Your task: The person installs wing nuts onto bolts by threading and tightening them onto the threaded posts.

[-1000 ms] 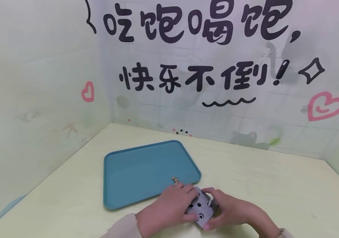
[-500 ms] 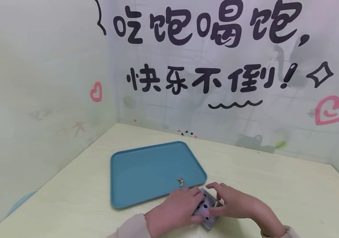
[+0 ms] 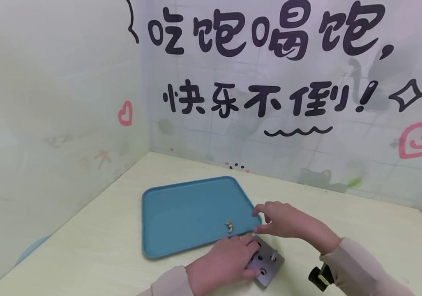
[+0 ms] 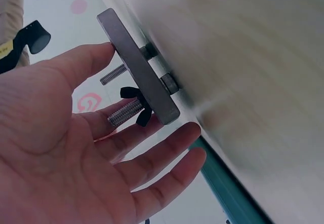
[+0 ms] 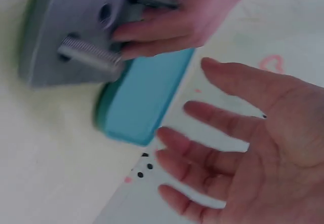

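"Head view, from where I'm standing: what has the left hand point(image 3: 222, 263) got?"

"That metal plate point(image 3: 270, 271), pinched at one edge, thumb to one side and fingers to the other. It sits low at the table point(image 3: 344, 222), just beside the tray's near right corner."

"And the tray point(image 3: 185, 218)?"

"Blue, lying flat, with a few small brassy pieces point(image 3: 229, 227) inside near its front rim."

"So what's the right hand point(image 3: 281, 220) holding?"

"Nothing at all. Its fingers are well spread and slightly bent, thumb apart from them. In the head view they overlap the tray's right corner; I can't tell whether they touch it. They're clear of the plate."

"Anything fixed to the plate?"

"Bolts run through its holes, heads facing down. One carries a black wing nut point(image 4: 145, 118); the thinner bolt point(image 4: 113, 74) beside it has bare thread showing."

"And behind it all?"

"A pale wall point(image 3: 203, 131) with big black lettering and pink hearts."
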The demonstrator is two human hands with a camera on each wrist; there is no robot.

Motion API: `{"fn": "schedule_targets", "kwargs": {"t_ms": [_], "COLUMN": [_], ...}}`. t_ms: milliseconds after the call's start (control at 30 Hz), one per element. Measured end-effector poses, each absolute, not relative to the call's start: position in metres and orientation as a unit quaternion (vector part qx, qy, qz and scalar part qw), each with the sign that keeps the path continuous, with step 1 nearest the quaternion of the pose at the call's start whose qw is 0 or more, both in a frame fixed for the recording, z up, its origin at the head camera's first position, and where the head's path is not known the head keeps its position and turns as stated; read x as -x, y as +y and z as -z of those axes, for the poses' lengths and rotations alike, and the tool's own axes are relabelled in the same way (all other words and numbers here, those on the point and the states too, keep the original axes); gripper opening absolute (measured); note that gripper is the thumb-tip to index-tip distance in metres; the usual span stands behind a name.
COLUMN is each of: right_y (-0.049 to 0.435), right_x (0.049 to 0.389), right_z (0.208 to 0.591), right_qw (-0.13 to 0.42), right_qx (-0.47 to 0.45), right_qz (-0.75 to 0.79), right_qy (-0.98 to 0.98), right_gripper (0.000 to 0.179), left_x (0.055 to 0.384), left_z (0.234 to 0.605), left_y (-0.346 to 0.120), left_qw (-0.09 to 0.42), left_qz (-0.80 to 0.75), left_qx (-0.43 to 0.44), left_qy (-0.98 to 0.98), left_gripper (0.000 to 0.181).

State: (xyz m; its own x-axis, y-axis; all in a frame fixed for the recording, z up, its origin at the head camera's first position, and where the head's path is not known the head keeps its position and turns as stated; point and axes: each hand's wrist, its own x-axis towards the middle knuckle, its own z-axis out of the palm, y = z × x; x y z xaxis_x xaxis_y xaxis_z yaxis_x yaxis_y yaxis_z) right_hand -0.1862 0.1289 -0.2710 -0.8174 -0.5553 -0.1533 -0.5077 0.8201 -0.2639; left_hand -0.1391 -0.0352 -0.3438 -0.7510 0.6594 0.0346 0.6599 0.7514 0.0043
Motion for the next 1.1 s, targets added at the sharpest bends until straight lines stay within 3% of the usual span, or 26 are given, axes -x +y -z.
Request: {"fn": "schedule_targets", "kwargs": {"t_ms": [300, 700, 867, 1100], "right_y": [0.105, 0.067, 0.051, 0.028], "right_x": [0.213, 0.225, 0.226, 0.229], "right_z": [0.288, 0.297, 0.299, 0.305], "right_qw": [0.144, 0.104, 0.131, 0.176], "right_qx": [0.314, 0.429, 0.398, 0.326], "right_qz": [0.017, -0.138, -0.112, -0.102], "right_qy": [0.938, 0.886, 0.901, 0.923], "right_gripper": [0.024, 0.027, 0.01, 0.017], "left_x": [0.138, 0.137, 0.136, 0.136], "left_z": [0.343, 0.345, 0.345, 0.347], "left_y": [-0.037, -0.039, -0.039, -0.041], "left_qw": [0.004, 0.023, 0.041, 0.072], "left_qz": [0.023, 0.031, 0.035, 0.021], "left_qx": [0.363, 0.369, 0.376, 0.396], "left_qy": [-0.932, -0.929, -0.925, -0.915], "left_gripper": [0.04, 0.042, 0.039, 0.039]}}
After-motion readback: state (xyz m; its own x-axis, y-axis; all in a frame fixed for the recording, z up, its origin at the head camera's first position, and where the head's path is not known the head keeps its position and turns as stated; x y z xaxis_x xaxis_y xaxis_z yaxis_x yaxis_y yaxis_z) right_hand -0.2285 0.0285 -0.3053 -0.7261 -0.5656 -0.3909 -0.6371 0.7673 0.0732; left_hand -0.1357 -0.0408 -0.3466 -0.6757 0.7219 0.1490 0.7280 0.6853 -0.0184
